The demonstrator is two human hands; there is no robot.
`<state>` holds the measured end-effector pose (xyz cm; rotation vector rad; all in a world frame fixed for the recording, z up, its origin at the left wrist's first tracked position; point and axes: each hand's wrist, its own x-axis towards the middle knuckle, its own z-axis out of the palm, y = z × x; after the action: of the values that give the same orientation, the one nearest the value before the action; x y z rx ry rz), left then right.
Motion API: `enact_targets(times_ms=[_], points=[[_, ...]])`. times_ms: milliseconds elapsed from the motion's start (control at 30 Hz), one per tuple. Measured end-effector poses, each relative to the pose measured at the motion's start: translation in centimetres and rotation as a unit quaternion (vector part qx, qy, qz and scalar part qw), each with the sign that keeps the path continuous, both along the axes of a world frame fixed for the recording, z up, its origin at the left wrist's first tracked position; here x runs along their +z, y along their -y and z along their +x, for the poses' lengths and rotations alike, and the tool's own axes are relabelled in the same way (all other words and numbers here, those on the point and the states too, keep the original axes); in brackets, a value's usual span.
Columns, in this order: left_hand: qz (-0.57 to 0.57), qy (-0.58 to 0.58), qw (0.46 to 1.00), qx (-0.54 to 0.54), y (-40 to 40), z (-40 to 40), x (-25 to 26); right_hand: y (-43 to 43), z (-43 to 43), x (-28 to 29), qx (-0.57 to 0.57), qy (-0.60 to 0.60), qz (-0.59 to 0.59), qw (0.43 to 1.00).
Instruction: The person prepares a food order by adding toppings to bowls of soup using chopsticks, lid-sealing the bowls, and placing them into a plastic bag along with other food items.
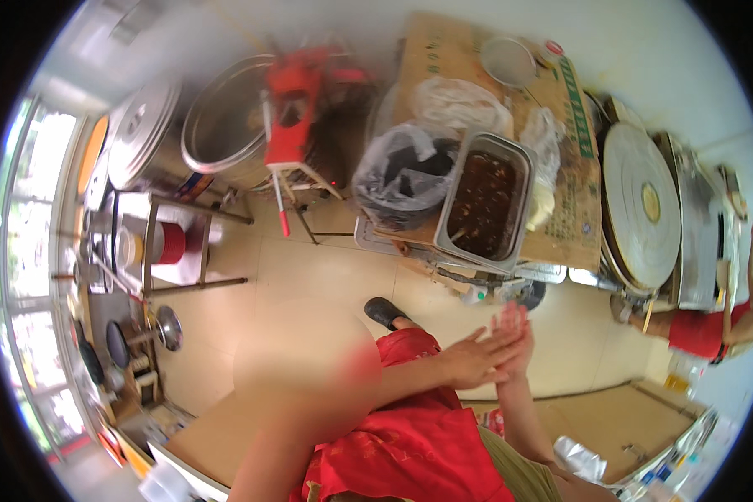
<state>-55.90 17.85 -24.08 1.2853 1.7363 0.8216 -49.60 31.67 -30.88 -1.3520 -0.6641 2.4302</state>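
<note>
In front of my red apron (414, 452), my left hand (474, 362) lies across my right hand (518, 342), palm against palm or fingers. The right hand's fingers point up and are extended; no object shows between the two. A blurred patch hides part of my left arm. Beyond the hands, a rectangular steel pan (486, 201) of dark brown sauce with bits in it stands on the corner of a cardboard-covered table (571, 232). A bin or bucket lined with a clear plastic bag (392, 182) is beside the pan.
A round griddle (640, 207) stands at the right, with another person (696, 332) in red near it. Large steel pots (219, 119), a red machine on legs (288, 106) and a metal stand (201, 216) are at the left. Brown-topped counters (590, 420) are close to me.
</note>
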Motion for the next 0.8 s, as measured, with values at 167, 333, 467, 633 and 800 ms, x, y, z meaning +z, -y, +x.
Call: enact_targets(times_ms=[167, 333, 467, 633, 800], points=[[0.076, 0.019, 0.996, 0.049, -2.0, 0.6, -2.6, 0.1, 0.5, 4.0, 0.081, -0.038, -0.114, 0.989], [-0.093, 0.467, 0.815, 0.331, 1.6, -2.9, -7.8, 6.3, -1.7, 10.6, 0.237, -0.11, 0.542, 0.799], [0.106, 0.561, 0.756, 0.319, 3.0, -1.2, -3.1, 6.6, 0.2, -0.4, 0.326, -0.171, 0.776, 0.511], [0.328, 0.337, 0.807, 0.356, 8.2, -6.7, 6.4, 12.0, -7.0, 3.2, 0.274, -0.187, 0.402, 0.853], [0.324, -0.234, 0.872, 0.284, 19.5, -12.8, 0.6, 22.7, -13.9, 8.8, 0.417, -0.314, -0.026, 0.852]])
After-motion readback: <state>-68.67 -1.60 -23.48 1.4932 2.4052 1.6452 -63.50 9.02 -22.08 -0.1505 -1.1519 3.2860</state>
